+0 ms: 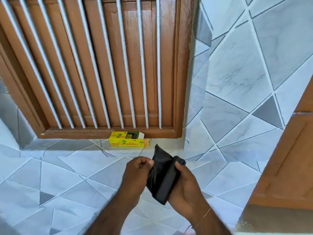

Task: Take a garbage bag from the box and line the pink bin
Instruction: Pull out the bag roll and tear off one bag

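Note:
A folded black garbage bag (163, 173) is held between both hands in front of the tiled wall. My left hand (136, 177) pinches its left edge with thumb and fingers. From the right, my right hand (185, 187) grips the thicker folded part. A yellow box of bin bags (127, 141) lies on the tiled sill just below the window, behind and a little left of the bag, with its end flap open. The pink bin is not in view.
A brown wooden window (94, 65) with white vertical bars fills the top left. Grey and white tiles (237, 82) cover the wall and sill. At the right edge stands a brown wooden door or frame (288, 167).

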Available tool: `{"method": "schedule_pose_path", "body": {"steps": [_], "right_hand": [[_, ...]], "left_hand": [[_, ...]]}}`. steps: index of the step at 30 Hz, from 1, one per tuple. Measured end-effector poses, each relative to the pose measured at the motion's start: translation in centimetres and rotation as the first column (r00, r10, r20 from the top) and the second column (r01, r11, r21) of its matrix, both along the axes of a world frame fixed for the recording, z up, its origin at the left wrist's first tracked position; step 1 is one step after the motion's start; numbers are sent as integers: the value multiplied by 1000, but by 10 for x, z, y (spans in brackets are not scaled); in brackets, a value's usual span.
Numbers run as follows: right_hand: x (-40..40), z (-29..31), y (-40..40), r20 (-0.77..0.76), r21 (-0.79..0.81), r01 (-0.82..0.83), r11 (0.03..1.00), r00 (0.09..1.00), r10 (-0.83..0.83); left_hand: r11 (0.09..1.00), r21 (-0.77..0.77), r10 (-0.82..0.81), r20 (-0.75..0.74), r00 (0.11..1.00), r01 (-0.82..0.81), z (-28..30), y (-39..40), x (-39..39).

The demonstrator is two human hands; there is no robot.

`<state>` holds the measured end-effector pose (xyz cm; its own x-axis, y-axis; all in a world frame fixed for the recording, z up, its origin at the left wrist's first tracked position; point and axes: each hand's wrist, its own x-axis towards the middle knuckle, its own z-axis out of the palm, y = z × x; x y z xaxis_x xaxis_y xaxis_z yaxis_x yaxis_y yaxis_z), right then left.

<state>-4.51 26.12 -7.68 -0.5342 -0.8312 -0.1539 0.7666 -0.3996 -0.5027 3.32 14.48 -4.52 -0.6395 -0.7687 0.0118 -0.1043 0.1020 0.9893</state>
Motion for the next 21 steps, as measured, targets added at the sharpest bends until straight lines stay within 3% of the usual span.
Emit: {"method": "schedule_pose_path", "body": {"steps": [4,11,15,21], "right_hand": [[12,3,-3,2,53,16,998,1000,-16],[39,-4,-17,49,171,3,985,999,-11],[51,-8,-25,11,311,1,950,1000,-5],[51,-5,-27,-50,361,-25,932,998,47]], "left_hand": [[1000,-13,-8,-28,1000,8,13,-19,3],[999,40,12,-224,975,-3,53,-84,33],[986,159,101,-341,935,-49,70,-131,60],[937,316,295,-484,824,-150,85,-196,103]]}}
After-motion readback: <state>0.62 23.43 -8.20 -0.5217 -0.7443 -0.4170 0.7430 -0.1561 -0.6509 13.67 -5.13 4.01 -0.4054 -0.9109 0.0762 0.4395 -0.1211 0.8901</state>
